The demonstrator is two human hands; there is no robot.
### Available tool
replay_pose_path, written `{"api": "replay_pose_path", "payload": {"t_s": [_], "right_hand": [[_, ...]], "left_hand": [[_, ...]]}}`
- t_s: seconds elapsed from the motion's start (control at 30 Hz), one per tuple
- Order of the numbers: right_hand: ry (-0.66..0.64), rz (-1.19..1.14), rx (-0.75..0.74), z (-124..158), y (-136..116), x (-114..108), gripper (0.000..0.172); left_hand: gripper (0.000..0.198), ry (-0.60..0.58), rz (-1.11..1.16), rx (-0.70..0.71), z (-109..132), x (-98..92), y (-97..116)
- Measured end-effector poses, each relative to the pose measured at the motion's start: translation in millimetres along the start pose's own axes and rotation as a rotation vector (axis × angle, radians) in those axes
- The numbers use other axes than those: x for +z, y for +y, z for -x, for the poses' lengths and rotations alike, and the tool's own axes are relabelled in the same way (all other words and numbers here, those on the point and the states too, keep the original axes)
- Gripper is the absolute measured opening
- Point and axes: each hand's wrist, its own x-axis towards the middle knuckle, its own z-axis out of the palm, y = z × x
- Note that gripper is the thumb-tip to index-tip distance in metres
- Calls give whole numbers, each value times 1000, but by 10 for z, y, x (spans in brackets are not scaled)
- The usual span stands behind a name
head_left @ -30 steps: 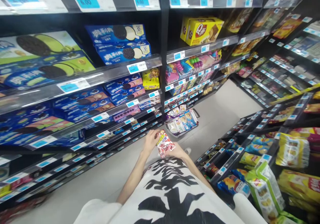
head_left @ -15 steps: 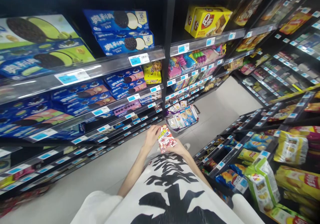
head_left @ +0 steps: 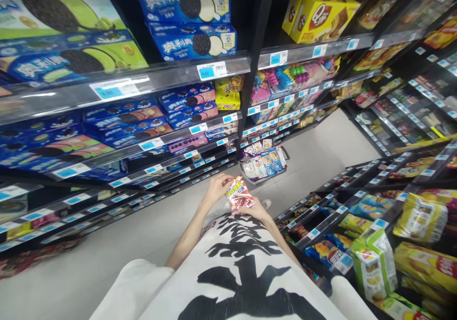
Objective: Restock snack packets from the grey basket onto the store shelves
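Between my hands, in front of my body, is a small red and white snack packet with yellow lettering. My left hand pinches its upper left edge with thumb and fingers. At its lower right, my right hand grips the packet from below; some of those fingers are hidden behind it. Beyond the packet, a shopping basket filled with several packaged snacks stands on the floor by the shelf foot.
Shelves on the left carry blue cookie boxes and yellow boxes. The right shelf holds chip bags and a green and white bag. A grey tiled floor runs between them.
The view has shifted slightly, so the left shelves appear larger and the upper boxes sit higher. Both hands stay on the packet, which is tilted a little differently.
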Motion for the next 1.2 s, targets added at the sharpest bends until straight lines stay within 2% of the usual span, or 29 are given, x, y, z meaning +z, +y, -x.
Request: {"api": "replay_pose_path", "payload": {"t_s": [0.23,0.4,0.73,1.03,1.2], "right_hand": [[19,22,-18,-106,-17,-25,46],[43,21,-60,-124,-4,-47,49],[57,-15,-62,-75,61,-75,50],[54,-22,-60,-107,119,-78,50],[70,2,-48,-105,127,-58,50]], "left_hand": [[22,83,-45,108,-52,52,-36],[24,130,-70,133,-96,85,-18],[23,92,-111,104,-89,104,5],[11,170,60,-28,-112,1,131],[14,208,16,14,-86,24,106]]}}
